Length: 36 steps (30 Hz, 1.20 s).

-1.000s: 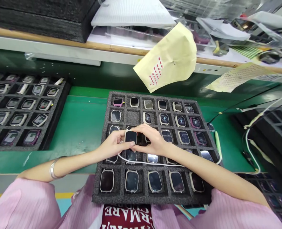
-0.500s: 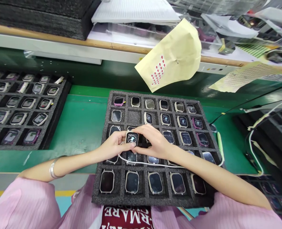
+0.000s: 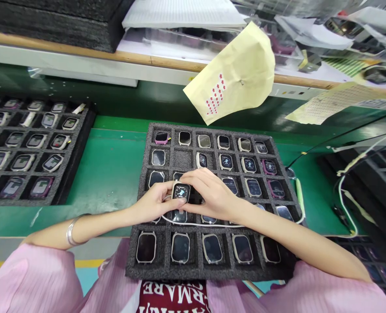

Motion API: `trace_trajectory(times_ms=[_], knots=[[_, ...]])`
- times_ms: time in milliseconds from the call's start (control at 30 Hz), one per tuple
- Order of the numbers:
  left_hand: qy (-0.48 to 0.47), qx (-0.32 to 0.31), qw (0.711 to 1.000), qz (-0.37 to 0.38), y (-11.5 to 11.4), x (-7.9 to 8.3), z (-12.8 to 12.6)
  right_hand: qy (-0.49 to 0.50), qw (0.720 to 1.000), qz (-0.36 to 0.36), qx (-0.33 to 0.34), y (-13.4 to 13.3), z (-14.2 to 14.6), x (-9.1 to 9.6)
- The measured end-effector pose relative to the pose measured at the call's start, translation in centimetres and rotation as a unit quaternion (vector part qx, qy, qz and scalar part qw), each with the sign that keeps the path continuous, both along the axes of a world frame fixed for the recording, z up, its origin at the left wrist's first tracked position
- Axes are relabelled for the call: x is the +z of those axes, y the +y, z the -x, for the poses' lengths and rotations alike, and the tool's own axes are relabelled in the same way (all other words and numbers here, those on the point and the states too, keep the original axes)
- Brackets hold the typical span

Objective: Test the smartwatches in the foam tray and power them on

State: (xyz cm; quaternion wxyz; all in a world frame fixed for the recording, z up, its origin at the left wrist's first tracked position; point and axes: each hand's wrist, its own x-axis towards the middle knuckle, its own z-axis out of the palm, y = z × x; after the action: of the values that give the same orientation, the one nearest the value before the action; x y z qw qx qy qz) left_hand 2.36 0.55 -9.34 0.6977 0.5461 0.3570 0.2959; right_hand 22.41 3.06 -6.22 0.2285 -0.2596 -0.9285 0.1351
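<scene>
Slightly nearer the person's body than half a second before, the held watch (image 3: 181, 191) had dipped a little over the black foam tray (image 3: 209, 273); its screen, dark a second before, showed a lit dial.

At far left, a second foam tray (image 3: 62, 171) held rows of watches on the green table (image 3: 114, 174). A silver bracelet (image 3: 71, 232) circled the left wrist. The left hand (image 3: 155, 202) was clamped on the watch's left side, its thumb lying over the lower part of the screen. Beneath it, a white cable (image 3: 206, 224) ran from beside the left fingers across the tray and under the right forearm; whether the fingers gripped its end could not be seen. The right hand (image 3: 212, 193) closed in from the other side, fingertips at the watch's upper edge and thumb near its lower right corner.

More watches lay in the compartments around, a purple one (image 3: 162, 138) at the far left corner and five in the nearest row. Beyond the tray, a yellow paper (image 3: 241, 78) with red arrows hung over the shelf edge (image 3: 170, 62). Dark trays (image 3: 352, 163) stood at far right.
</scene>
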Motion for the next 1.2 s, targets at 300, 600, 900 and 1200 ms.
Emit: trace_trajectory(times_ms=[300,600,900,1200], knots=[[0.009,-0.024,1.0,0.001,-0.3,0.1,-0.1,0.003,1.0,0.004,0.018,0.2,-0.2,0.6],[-0.002,-0.033,0.998,0.059,-0.5,1.0,2.2,-0.064,0.991,0.041,-0.11,6.7,-0.5,-0.6],[-0.011,-0.011,0.997,0.071,-2.8,1.3,3.3,-0.175,0.981,0.003,-0.082,7.7,5.5,0.5],[0.012,0.033,0.995,0.093,-2.8,1.1,4.4,-0.09,0.994,0.001,-0.064,9.1,5.9,-1.0]])
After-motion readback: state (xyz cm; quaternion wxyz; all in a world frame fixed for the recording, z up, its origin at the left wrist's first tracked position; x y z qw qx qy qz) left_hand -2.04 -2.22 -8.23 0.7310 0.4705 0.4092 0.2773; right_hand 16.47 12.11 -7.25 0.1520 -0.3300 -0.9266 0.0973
